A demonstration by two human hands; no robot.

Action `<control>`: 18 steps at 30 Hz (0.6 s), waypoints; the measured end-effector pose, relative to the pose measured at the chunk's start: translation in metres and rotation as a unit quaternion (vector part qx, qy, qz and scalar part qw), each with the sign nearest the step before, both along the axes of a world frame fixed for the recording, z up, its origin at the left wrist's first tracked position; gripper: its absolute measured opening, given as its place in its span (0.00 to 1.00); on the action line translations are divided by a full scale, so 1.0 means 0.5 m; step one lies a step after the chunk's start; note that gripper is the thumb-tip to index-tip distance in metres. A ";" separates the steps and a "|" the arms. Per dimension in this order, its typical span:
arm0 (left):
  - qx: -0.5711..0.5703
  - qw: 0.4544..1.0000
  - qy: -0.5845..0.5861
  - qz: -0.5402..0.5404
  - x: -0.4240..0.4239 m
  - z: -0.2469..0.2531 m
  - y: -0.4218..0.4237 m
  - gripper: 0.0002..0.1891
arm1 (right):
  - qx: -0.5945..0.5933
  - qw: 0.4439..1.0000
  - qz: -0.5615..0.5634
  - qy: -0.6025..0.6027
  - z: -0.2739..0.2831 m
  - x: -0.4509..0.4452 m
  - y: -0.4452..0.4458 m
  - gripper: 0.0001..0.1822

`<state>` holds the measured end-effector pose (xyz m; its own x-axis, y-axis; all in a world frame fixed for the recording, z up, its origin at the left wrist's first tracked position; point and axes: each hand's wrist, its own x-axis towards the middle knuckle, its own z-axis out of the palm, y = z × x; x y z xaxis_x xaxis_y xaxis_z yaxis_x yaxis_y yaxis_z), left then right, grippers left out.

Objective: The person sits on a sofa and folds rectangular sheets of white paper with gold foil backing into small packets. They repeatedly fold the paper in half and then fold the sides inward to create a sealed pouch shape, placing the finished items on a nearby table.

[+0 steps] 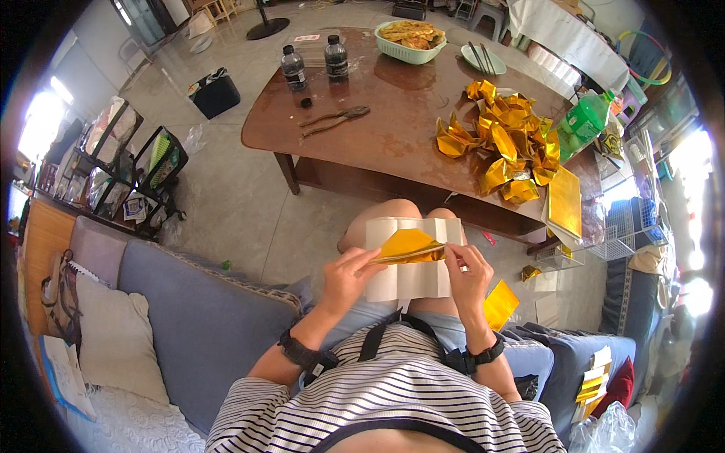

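A partly folded sheet of gold foil paper [409,244] is held level above my lap. My left hand [346,278] pinches its left end between thumb and fingers. At the opposite end, my right hand [469,273] grips the folded corner. Beneath it, a creased white sheet [410,283] lies across my thighs. Crumpled or folded gold foil pieces [501,136] are heaped on the right side of the wooden table [391,136]. A flat stack of gold sheets [564,201] rests at that table's right edge.
On the table stand two dark-capped bottles [336,59], pliers [337,119], a basket of flatbread [403,54], a plate with chopsticks [484,59] and a green plastic bottle [586,122]. A gold sheet [501,304] lies by my right forearm. A blue sofa [209,294] surrounds me.
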<state>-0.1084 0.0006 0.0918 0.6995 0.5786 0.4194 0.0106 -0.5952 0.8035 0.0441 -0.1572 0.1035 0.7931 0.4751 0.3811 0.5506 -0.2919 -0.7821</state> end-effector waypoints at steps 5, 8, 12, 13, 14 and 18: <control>0.034 0.999 0.016 0.025 0.001 -0.021 0.015 0.08 | -0.015 0.999 0.051 -0.004 -0.001 -0.001 0.000 0.06; 0.077 0.995 0.027 0.048 0.003 -0.022 0.024 0.07 | -0.048 0.995 0.080 -0.029 -0.013 -0.003 -0.004 0.07; 0.105 0.992 0.030 0.057 0.005 -0.023 0.029 0.09 | -0.056 0.994 0.082 -0.039 -0.004 -0.009 -0.001 0.06; 0.116 0.990 0.047 0.058 0.005 -0.018 0.028 0.09 | -0.067 0.993 0.082 -0.048 -0.008 -0.006 -0.004 0.05; 0.126 0.988 0.064 0.058 0.005 -0.010 0.025 0.10 | -0.077 0.992 0.083 -0.057 -0.011 -0.005 -0.005 0.05; 0.125 0.989 0.050 0.056 0.013 -0.005 0.021 0.14 | -0.075 0.993 0.067 -0.058 -0.012 -0.007 -0.002 0.04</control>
